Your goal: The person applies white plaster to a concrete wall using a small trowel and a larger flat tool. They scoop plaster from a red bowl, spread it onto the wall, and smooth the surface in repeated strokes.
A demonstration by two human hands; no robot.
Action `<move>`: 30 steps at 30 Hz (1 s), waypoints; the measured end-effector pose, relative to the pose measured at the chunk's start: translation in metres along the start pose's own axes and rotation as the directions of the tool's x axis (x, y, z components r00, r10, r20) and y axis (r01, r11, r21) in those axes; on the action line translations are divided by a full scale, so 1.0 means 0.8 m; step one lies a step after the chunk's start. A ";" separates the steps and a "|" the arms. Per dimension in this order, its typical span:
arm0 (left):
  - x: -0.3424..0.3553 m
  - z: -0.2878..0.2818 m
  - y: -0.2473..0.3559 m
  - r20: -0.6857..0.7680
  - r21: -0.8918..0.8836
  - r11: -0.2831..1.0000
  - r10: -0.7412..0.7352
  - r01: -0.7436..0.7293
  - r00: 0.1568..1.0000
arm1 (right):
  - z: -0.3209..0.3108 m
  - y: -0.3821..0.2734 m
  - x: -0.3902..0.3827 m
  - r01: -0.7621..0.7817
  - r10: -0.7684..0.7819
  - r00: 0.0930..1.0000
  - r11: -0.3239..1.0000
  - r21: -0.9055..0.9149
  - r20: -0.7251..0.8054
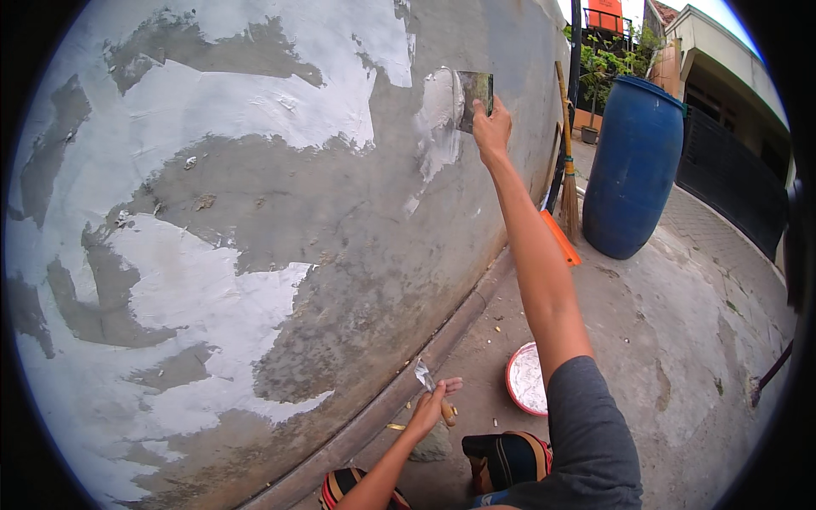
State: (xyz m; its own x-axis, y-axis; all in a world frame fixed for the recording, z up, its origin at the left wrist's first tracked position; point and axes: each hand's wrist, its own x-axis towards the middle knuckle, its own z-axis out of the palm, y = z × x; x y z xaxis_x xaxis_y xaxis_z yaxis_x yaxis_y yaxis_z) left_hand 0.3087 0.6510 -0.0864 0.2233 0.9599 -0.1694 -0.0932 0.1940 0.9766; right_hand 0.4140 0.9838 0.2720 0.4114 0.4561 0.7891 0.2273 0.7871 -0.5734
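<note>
My right hand [492, 132] reaches up to the grey wall [357, 212], closed on a flat, shiny rectangular putty scraper [473, 89]. The scraper's left edge is against a thick smear of white filler [440, 100]. Low down near the foot of the wall, my left hand [427, 414] grips a small putty knife [423, 374] by its wooden handle. White filler sits on the knife's metal blade, which points up. To the right of that hand, a red-rimmed tub [510, 387] of white filler stands on the ground, partly hidden by my right arm.
Broad white patches [229, 102] cover much of the wall's left side. At right stand a blue barrel [633, 170], a broom [569, 195] and an orange dustpan-like piece [561, 238]. A stone [432, 444] lies by my knees; a dark gate [731, 174] is farther back.
</note>
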 end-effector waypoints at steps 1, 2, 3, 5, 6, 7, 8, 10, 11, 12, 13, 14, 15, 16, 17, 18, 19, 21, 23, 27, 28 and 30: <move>0.000 -0.001 0.001 -0.007 -0.003 1.000 -0.009 0.009 1.000 | 0.005 -0.005 -0.005 0.035 -0.036 0.999 0.999 -0.035 -0.028; -0.001 -0.002 0.001 -0.002 0.001 1.000 -0.002 0.002 1.000 | 0.007 -0.011 -0.010 0.039 -0.040 0.999 0.998 -0.039 -0.019; 0.000 -0.003 -0.001 0.005 0.005 1.000 0.005 -0.005 1.000 | 0.007 -0.018 -0.013 0.044 -0.044 0.999 0.998 -0.045 -0.011; 0.000 -0.005 -0.005 0.016 0.015 1.000 0.017 -0.017 1.000 | 0.006 -0.035 -0.023 0.082 -0.082 0.997 0.996 -0.040 0.015; 0.000 -0.004 -0.008 0.026 0.021 1.000 0.022 -0.023 0.999 | 0.004 -0.047 -0.029 0.117 -0.116 0.993 0.993 -0.033 0.031; 0.002 -0.004 -0.009 0.038 0.026 0.999 0.027 -0.028 0.999 | 0.005 -0.054 -0.036 0.152 -0.151 0.987 0.988 -0.026 0.047; 0.005 -0.001 -0.009 0.048 0.027 0.999 0.022 -0.024 0.999 | 0.007 -0.057 -0.039 0.218 -0.218 0.976 0.976 -0.022 0.005; 0.006 -0.002 -0.011 0.049 0.028 1.000 -0.001 0.000 0.999 | 0.003 -0.072 -0.059 0.239 -0.227 0.968 0.965 -0.111 0.108; 0.004 -0.002 -0.013 0.041 0.020 1.000 -0.008 0.008 0.999 | 0.001 -0.078 -0.071 0.248 -0.224 0.961 0.957 -0.151 0.160; 0.005 -0.002 -0.013 0.034 0.013 1.000 -0.010 0.009 0.999 | -0.001 -0.081 -0.081 0.324 -0.306 0.938 0.941 -0.098 0.163; 0.007 -0.001 -0.014 0.026 0.005 1.000 -0.011 0.011 1.000 | -0.003 -0.083 -0.092 0.396 -0.385 0.909 0.917 -0.044 0.163; 0.009 -0.002 -0.014 0.036 0.024 1.000 -0.007 0.006 0.999 | -0.004 -0.085 -0.094 0.466 -0.462 0.874 0.885 0.011 0.151; 0.011 -0.002 -0.016 0.044 0.043 0.999 -0.003 0.001 0.999 | -0.006 -0.082 -0.087 0.462 -0.461 0.881 0.887 0.017 0.107; 0.012 -0.002 -0.017 0.048 0.060 0.998 0.001 -0.003 0.999 | -0.009 -0.074 -0.076 0.456 -0.457 0.887 0.889 0.026 0.063; 0.013 0.000 -0.013 0.033 0.063 0.998 -0.002 0.000 0.999 | -0.012 -0.069 -0.058 0.458 -0.459 0.888 0.888 0.035 0.017; 0.009 0.003 -0.010 0.015 0.063 0.998 -0.010 0.009 1.000 | -0.013 -0.065 -0.037 0.368 -0.367 0.930 0.930 0.021 -0.025; 0.007 0.003 -0.008 -0.005 0.063 0.998 -0.019 0.019 1.000 | -0.010 -0.063 -0.016 0.318 -0.320 0.947 0.947 -0.039 -0.028; 0.008 -0.001 -0.010 -0.007 0.028 0.999 -0.028 0.028 1.000 | -0.003 -0.060 0.024 0.211 -0.221 0.974 0.963 -0.165 -0.044; 0.011 -0.005 -0.014 -0.012 0.007 0.999 -0.031 0.031 0.999 | 0.021 -0.044 0.047 0.269 -0.282 0.958 0.943 -0.197 -0.044; 0.014 -0.004 -0.015 -0.006 -0.009 1.000 -0.025 0.025 1.000 | 0.063 -0.025 0.030 0.471 -0.498 0.849 0.865 -0.174 -0.177; 0.014 -0.003 -0.013 0.002 -0.008 1.000 -0.023 0.023 1.000 | 0.066 -0.025 0.021 0.489 -0.510 0.850 0.858 -0.158 -0.134; 0.010 -0.006 -0.011 -0.009 -0.008 0.999 -0.048 0.048 0.999 | 0.057 -0.044 -0.013 0.515 -0.522 0.852 0.849 -0.118 -0.046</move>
State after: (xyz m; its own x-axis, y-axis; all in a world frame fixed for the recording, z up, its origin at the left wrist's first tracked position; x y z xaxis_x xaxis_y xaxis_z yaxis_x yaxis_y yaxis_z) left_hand 0.3067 0.6582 -0.0968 0.2186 0.9514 -0.2169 -0.0900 0.2410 0.9663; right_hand 0.3613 0.9703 0.2938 0.2723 -0.0419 0.9613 0.5091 0.8540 -0.1070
